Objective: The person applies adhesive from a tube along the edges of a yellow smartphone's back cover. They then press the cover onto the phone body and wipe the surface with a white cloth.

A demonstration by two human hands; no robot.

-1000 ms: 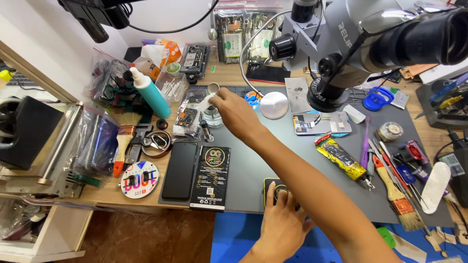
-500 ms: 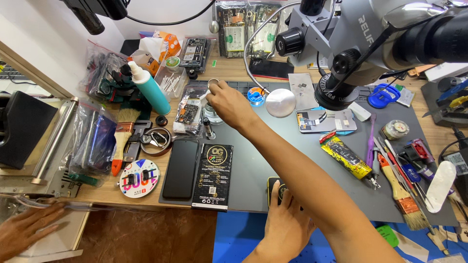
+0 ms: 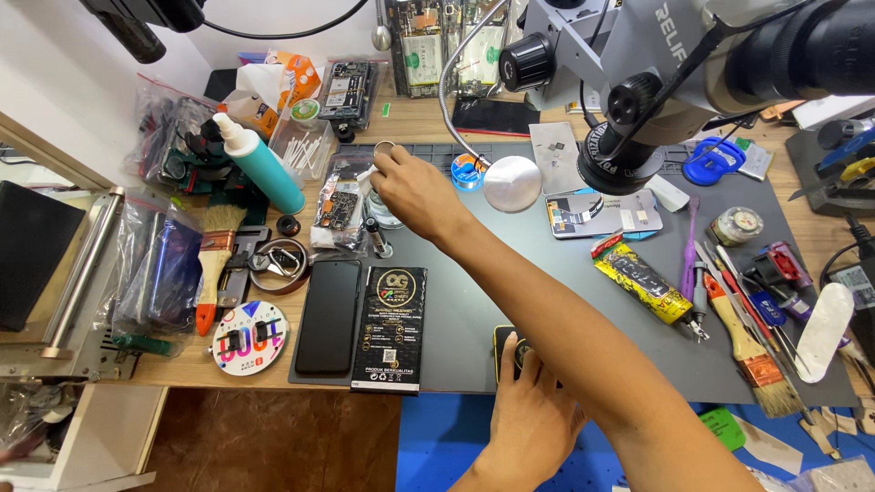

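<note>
R hand reaches across to the far left part of the grey mat on the tabletop, fingers pinched narrow on a small white wad, prob. a wipe or cotton bit; can't tell exactly what it is. Right at its fingertips sits a small metal ring-shaped piece, touching or just off, can't tell which. Just below the fingers: a clear bag w/ a circuit board and a little dark bottle standing upright. Left of that hand, a teal squeeze bottle w/ white nozzle leans tilted, w/ a clear box of cotton swabs between the two. L hand is near the body at the mat's near edge, fingers spread fairly wide and pressed flat on a small dark device, mostly covered by the hand. Left of the L hand lie a black flat package w/ gold print and beside it a dark phone, side by side, touching or nearly. Further left: an orange-handled brush and a round sticker-like disc. Right of the R forearm: a round metal disc, microscope head overhead, yellow tube, and a 2nd brush well apart from both hands.
</note>
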